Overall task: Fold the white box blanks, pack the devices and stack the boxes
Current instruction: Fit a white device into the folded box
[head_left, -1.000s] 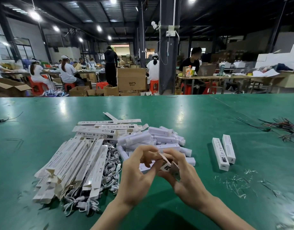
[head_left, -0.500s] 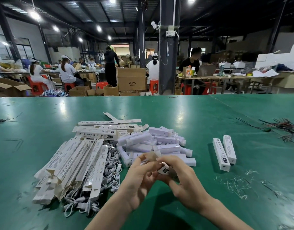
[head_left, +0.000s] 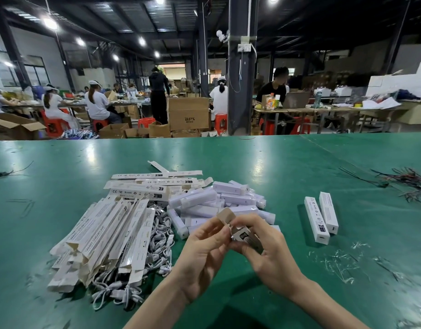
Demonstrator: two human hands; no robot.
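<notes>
Folding of one white box [head_left: 243, 235], held just above the near part of the green table [head_left: 62, 162], in front of the heap of devices [head_left: 204, 203]. Pinched at its raised, brown-backed end flap [head_left: 226, 215] by thumb and fingertips of the left hand [head_left: 204, 255]; wrapped round the body by the curled fingers of the right hand [head_left: 268, 255]. End not yet tucked in; impossible to tell whether already loaded with a device

Done so far, judging by the layout: only two closed boxes [head_left: 321, 217], laid side by side and touching, well to the right, not yet stacked. Left to do, most of the job: a large fan of flat box blanks [head_left: 102, 236] at the left, a second batch of blanks [head_left: 145, 186] behind it, a tangle of white cables [head_left: 159, 238] partly under the fan, and the heap of unpacked devices

Also on the glossy, scuffed table: clear plastic scraps [head_left: 335, 260] near right, loose dark wires [head_left: 408, 181] far right. Beyond the far edge: a dim factory hall with ceiling lamps [head_left: 50, 23], a dark pillar [head_left: 241, 67], brown cartons [head_left: 188, 113], red stools [head_left: 53, 125] and seated workers [head_left: 98, 103] at long benches
</notes>
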